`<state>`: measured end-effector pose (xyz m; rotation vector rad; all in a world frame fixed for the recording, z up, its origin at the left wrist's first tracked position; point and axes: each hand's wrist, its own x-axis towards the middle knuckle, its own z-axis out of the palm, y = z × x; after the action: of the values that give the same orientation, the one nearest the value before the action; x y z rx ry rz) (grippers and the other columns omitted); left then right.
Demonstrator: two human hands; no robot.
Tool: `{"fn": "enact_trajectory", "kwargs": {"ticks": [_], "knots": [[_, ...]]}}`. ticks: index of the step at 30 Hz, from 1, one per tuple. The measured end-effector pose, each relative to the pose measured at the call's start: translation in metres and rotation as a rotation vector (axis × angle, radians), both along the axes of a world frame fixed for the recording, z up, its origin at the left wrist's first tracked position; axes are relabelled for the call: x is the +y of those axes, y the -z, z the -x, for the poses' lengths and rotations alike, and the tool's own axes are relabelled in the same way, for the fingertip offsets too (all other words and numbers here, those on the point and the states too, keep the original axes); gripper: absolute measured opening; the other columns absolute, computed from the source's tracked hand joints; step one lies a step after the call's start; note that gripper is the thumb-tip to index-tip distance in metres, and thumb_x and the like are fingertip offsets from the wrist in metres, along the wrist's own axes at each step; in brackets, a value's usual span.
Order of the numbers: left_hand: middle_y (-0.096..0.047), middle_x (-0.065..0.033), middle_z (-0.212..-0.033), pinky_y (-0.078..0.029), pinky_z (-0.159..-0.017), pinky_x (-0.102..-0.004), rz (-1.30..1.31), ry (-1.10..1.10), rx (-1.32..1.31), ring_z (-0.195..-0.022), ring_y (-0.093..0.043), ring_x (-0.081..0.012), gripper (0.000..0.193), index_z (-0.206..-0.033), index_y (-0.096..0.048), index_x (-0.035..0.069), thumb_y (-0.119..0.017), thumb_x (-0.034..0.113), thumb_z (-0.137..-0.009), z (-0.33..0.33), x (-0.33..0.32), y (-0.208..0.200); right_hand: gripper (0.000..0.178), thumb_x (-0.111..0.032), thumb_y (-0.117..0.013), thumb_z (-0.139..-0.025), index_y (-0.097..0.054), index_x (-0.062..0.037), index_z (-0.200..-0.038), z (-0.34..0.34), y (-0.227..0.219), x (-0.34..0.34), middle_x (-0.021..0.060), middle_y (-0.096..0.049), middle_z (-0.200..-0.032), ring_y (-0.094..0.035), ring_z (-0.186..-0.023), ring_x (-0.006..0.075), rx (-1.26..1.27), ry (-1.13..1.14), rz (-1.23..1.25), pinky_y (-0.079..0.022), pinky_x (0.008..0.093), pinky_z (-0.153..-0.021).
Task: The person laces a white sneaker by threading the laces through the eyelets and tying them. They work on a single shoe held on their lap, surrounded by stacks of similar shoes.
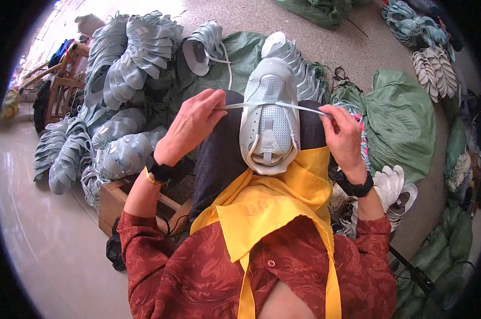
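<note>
A pale grey-blue shoe upper (269,119) with a perforated mesh top rests on my lap, between my knees. Across it runs a light shoelace (261,104), threaded at the upper's toe-side eyelets and drawn out straight to both sides. At the left, my left hand (198,119) pinches one end of the lace between thumb and fingers. My right hand (342,135) pinches the other end, just right of the upper. The upper's heel opening points toward me, over my yellow apron (272,202).
Stacks of grey-blue shoe uppers (142,58) are piled at the left, beside a wooden stool (113,204). One loose upper (200,50) lies on green sacking ahead. A full green sack (400,125) stands at the right, with white shoe pieces (392,186) below it.
</note>
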<state>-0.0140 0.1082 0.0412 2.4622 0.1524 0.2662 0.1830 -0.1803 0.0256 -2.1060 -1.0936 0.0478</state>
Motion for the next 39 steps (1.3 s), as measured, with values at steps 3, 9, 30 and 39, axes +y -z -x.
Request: {"fn": "enact_trajectory", "kwargs": {"ticks": [3, 9, 30, 39], "knots": [[-0.053, -0.0159, -0.085, -0.048, -0.067, -0.0431, 0.013, -0.012, -0.049, -0.076, -0.059, -0.0379, 0.018, -0.094, -0.052, 0.001, -0.069, 0.002, -0.087, 0.003, 0.0, 0.004, 0.016, 0.0, -0.067, -0.091, -0.069, -0.0033, -0.107, -0.003, 0.0, -0.012, 0.0151, -0.067, -0.092, -0.067, -0.075, 0.0321, -0.004, 0.028, 0.021, -0.053, 0.0393, -0.067], [-0.048, -0.0187, -0.085, -0.046, -0.066, -0.0454, -0.079, -0.046, -0.118, -0.076, -0.056, -0.042, 0.012, -0.095, -0.051, 0.0, -0.062, -0.004, -0.091, 0.005, -0.008, 0.01, 0.013, -0.001, -0.066, -0.091, -0.069, -0.0027, -0.104, -0.005, 0.017, -0.02, 0.0172, -0.068, -0.094, -0.068, -0.087, 0.0373, -0.067, 0.02, -0.038, -0.055, 0.0433, -0.076], [-0.055, -0.0184, -0.081, -0.046, -0.066, -0.0479, -0.185, -0.094, -0.03, -0.078, -0.059, -0.0401, 0.004, -0.091, -0.056, 0.001, -0.058, -0.002, -0.092, 0.024, -0.006, 0.01, 0.014, -0.005, -0.064, -0.093, -0.072, -0.0013, -0.103, -0.021, 0.038, -0.081, 0.018, -0.072, -0.091, -0.07, -0.084, 0.0378, -0.081, 0.237, 0.016, -0.055, 0.0437, -0.073], [-0.055, -0.0191, -0.082, -0.045, -0.064, -0.0471, -0.101, -0.1, -0.107, -0.076, -0.058, -0.0425, 0.006, -0.088, -0.054, 0.001, -0.059, -0.001, -0.091, 0.021, -0.01, 0.005, 0.015, -0.004, -0.062, -0.092, -0.073, 0.0001, -0.101, -0.028, 0.04, -0.085, 0.0198, -0.074, -0.096, -0.071, -0.089, 0.038, -0.018, 0.3, -0.004, -0.057, 0.0436, -0.078]]}}
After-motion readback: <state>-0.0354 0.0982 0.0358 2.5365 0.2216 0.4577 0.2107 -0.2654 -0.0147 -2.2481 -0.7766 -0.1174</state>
